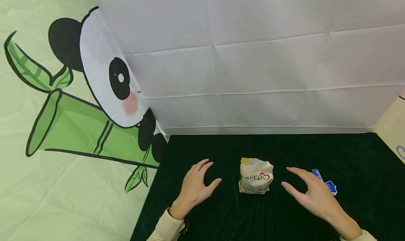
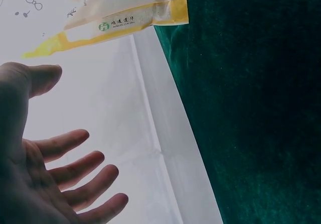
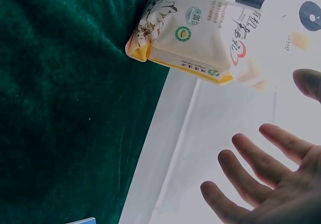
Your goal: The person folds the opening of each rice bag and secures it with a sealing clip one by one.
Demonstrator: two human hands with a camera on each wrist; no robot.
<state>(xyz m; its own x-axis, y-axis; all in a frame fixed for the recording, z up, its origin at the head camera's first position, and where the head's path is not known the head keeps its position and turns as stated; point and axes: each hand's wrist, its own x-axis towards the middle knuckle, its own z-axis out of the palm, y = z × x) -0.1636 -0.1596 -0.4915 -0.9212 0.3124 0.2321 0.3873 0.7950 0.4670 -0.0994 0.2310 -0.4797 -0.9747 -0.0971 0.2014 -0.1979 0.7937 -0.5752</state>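
A cream paper-like food packet with yellow edges, dark lettering and a red heart outline stands on the dark green cloth. To its left is my left hand, fingers spread and holding nothing. My right hand is on the packet's other side, thumb and fingers apart, with nothing in its grasp. In the left wrist view the packet shows its yellow lower edge beyond my fingers. The right wrist view shows the packet with green round seals, apart from my fingertips.
A blue-and-white flat item lies partly behind my right hand. The dark green cloth covers the table. A white sheet hangs at the back, and a green panda-print sheet hangs at the left.
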